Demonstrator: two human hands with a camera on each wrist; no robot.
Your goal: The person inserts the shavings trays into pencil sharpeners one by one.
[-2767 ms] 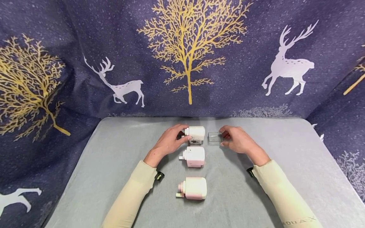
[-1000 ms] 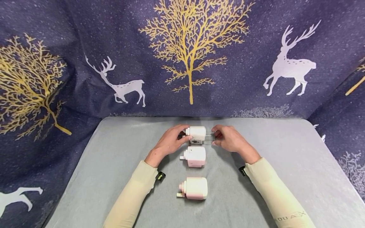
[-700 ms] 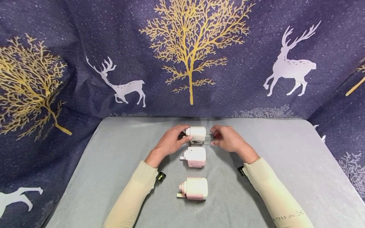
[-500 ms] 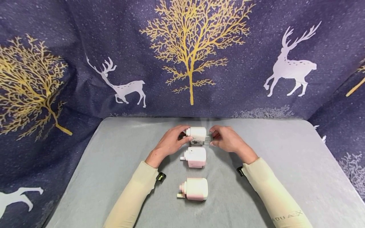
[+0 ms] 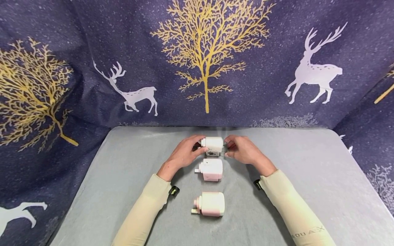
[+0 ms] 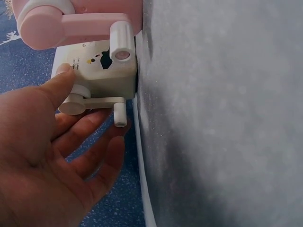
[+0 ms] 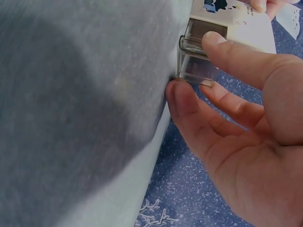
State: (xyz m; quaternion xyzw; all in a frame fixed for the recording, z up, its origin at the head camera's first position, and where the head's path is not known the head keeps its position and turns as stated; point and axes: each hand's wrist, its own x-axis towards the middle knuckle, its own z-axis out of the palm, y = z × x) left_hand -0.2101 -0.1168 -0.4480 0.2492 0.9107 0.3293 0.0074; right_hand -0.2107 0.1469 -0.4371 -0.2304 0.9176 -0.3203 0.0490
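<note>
A white crank pencil sharpener (image 5: 213,142) with a small dark print lies at the back of the table. My left hand (image 5: 181,153) holds its crank side, thumb on the printed face and fingers around the far side. Its crank handle (image 6: 120,115) points down beside my fingers in the left wrist view. From the right, my right hand (image 5: 246,150) pinches a clear plastic shavings drawer (image 7: 199,66), thumb on one side and fingers on the other. The drawer is partly inside the sharpener's body, its outer end still showing.
Two more crank sharpeners stand in line toward me: a white-and-pink sharpener (image 5: 212,169) close by and a cream-and-pink sharpener (image 5: 212,204) nearer the front. A grey cloth (image 5: 129,177) covers the table. Behind hangs a dark blue curtain (image 5: 178,44) with trees and deer.
My right hand has moved left with the clear drawer, from a gap beside the white sharpener to mostly inside it. The left hand keeps its hold; the other sharpeners stay put.
</note>
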